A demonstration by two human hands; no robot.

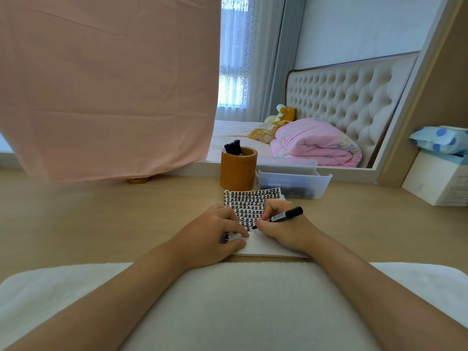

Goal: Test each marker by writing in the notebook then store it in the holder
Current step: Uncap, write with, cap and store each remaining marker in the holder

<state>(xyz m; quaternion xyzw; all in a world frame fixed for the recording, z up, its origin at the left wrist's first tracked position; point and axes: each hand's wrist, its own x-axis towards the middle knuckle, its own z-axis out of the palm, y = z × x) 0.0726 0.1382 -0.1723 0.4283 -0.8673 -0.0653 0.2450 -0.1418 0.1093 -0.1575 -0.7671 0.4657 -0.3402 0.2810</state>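
Pressing down with its fingers laid out and holding nothing that I can make out, the left grip [215, 231] rests on the left edge of the notebook [263, 245]. I judge it is there as an anchor, so the page does not slide under the writing stroke. The notebook lies flat on the tabletop [101, 224], just in front of the person. Its far half is filled with rows of black test marks and its near strip is blank, so the writing falls where white paper is left.

Just behind the notebook's far left corner stands the holder [238, 171], upright and open-topped. Three stored markers [234, 146] lean together inside it, caps up. It is probably set there so a tested one can be dropped in with a short reach forward.

To the right, the right grip [283, 224] closes on the marker [286, 216], pinching the barrel low, near the nib, as one does for control. The heel of the hand rests on the page for steadiness. Beyond it, beside the holder, is a clear bin [293, 184] with dark shapes inside, likely the untested supply, though that is too blurred to confirm.

The marker's long axis runs from lower left to upper right. Its nib points down and left, and touches the paper at the end of the last row of marks. Its black rear end rises up, right and away from the person, well clear of the fingers. It is tilted, neither upright nor flat.
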